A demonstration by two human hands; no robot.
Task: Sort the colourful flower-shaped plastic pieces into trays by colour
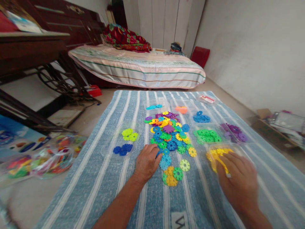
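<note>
My left hand (147,163) rests at the near left edge of a heap of mixed notched plastic discs (166,136). Its fingers are bent around a dark blue disc (158,154), partly hidden by them. My right hand (238,179), slightly blurred, reaches over a clear box of yellow discs (215,154), with thumb and fingers apart and yellow showing between them. Close to me lie a pale green disc (185,165), a green disc (178,173) and overlapping yellow discs (171,180).
Clear boxes around the heap hold green discs (208,135), purple discs (235,132), blue discs (201,117), orange discs (181,110), light blue discs (154,107), lime discs (130,134) and dark blue discs (123,149). A striped cloth (95,178) lies underneath. Beyond stands a bed (143,70).
</note>
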